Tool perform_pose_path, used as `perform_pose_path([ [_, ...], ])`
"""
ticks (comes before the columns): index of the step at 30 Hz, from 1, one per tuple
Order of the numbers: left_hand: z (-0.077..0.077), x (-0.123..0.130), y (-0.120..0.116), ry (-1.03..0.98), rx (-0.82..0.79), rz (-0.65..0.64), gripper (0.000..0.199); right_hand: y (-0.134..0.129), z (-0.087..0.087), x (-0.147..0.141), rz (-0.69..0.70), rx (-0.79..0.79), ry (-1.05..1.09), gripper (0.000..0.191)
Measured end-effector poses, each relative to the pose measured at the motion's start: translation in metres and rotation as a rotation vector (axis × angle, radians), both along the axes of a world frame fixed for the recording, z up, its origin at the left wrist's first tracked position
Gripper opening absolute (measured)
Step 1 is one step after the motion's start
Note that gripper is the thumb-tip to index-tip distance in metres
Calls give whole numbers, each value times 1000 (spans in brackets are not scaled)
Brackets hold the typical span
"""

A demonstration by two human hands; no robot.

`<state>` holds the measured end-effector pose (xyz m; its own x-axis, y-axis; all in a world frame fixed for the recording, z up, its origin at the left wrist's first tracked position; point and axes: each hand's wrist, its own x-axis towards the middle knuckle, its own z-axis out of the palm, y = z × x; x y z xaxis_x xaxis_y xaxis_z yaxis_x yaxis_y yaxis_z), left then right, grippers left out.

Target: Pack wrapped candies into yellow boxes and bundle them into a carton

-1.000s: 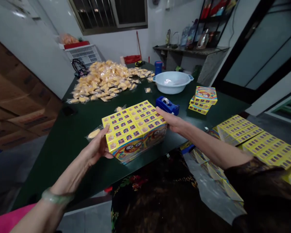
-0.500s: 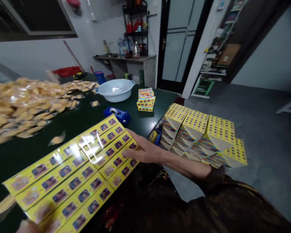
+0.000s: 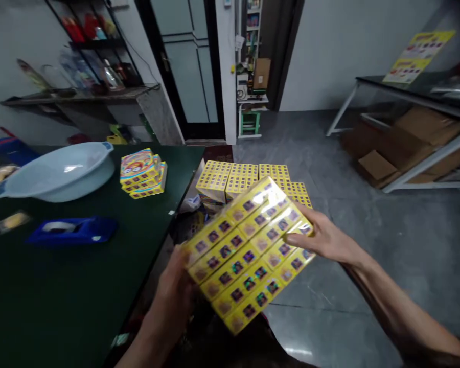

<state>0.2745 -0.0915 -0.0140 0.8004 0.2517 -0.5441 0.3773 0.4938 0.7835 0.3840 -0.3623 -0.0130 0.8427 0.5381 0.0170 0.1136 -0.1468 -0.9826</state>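
Note:
Between my two hands is a shiny, film-wrapped block of yellow boxes [image 3: 249, 250], tilted, with rows of small printed pictures on its upper face. My left hand [image 3: 174, 286] grips its left end, blurred by motion. At the right end my right hand [image 3: 322, 235] clasps it, thumb on top and the other fingers hidden underneath. Just beyond the block, and partly covered by it, stand stacked yellow box packs [image 3: 214, 176] beside the table.
On the dark green table [image 3: 145, 271] are a blue tape dispenser [image 3: 72, 231], a light blue basin [image 3: 65, 171], a small pile of yellow boxes [image 3: 141, 174] and a wrapped piece [image 3: 13, 221]. A metal-framed table [image 3: 414, 94] with cardboard boxes [image 3: 414, 138] below stands right.
My view has swung right. The block of boxes has moved from over the table to beside its edge, near the stacked packs, with both hands still on it.

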Motion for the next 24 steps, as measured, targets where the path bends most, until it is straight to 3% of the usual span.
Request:
perform_pose_path([
  [3,-29,61,-55,13,-158,-202,50,-69,-12,11,-169,-79,157,75],
  [5,-54,92,-94,51,-286,-422,53,-113,-20,27,-256,-140,252,76],
  [7,-80,117,-135,123,-383,-546,58,-151,-29,51,-337,-180,335,73],
  [9,-103,138,-173,188,-504,-552,57,-181,-39,80,-446,-199,363,65],
  [12,-127,167,-218,198,-575,-522,57,-208,-55,130,-691,-162,218,42],
  [14,-136,185,-238,173,-605,-479,52,-216,-65,163,-893,-113,52,33],
  [18,-147,226,-265,124,-600,-360,37,-206,-87,225,-1183,-157,-108,45],
  [21,-152,256,-277,98,-536,-324,30,-176,-120,260,-1217,-262,-74,53],
  [24,-155,277,-278,77,-473,-392,36,-143,-155,278,-1184,-390,22,79],
])
